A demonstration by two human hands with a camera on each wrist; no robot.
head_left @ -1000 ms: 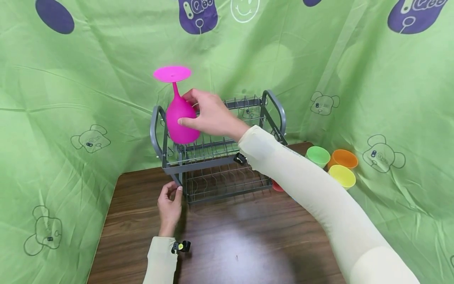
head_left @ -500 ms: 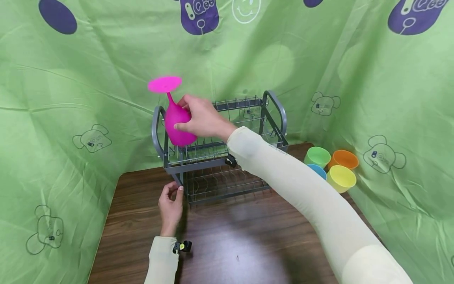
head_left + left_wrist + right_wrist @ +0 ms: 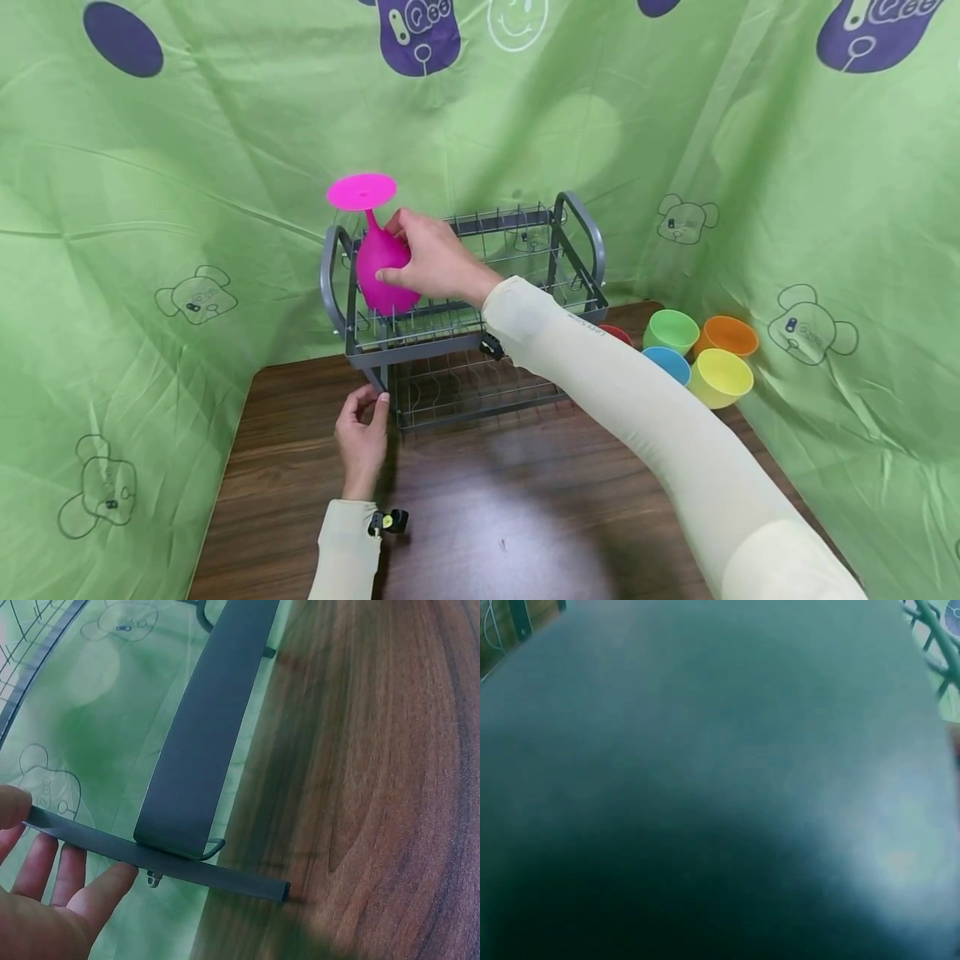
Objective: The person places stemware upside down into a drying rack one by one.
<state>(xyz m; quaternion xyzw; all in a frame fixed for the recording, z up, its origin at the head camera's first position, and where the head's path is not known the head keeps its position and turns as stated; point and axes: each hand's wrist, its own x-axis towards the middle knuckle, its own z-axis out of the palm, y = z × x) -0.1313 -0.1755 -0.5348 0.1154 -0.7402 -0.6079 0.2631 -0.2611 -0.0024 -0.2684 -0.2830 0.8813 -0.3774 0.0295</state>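
My right hand grips a bright pink plastic goblet by its bowl, thumb in front and fingers behind. The goblet is upside down, foot up, with its rim low among the wires at the left end of the grey dish rack's top tier. My left hand holds the dish rack by its lower left front upright. In the left wrist view, that hand has its fingers along one side of the thin grey bar and a digit over the other. A blurred close surface fills most of the right wrist view.
Right of the rack stand a green cup, an orange cup, a yellow cup and a blue cup. A red cup shows partly behind the right sleeve. Green printed cloth encloses the wooden table.
My right hand has lowered the goblet into the rack's top left; it tilted left midway and is now nearly upright again, foot up. The left hand has stayed on the rack.
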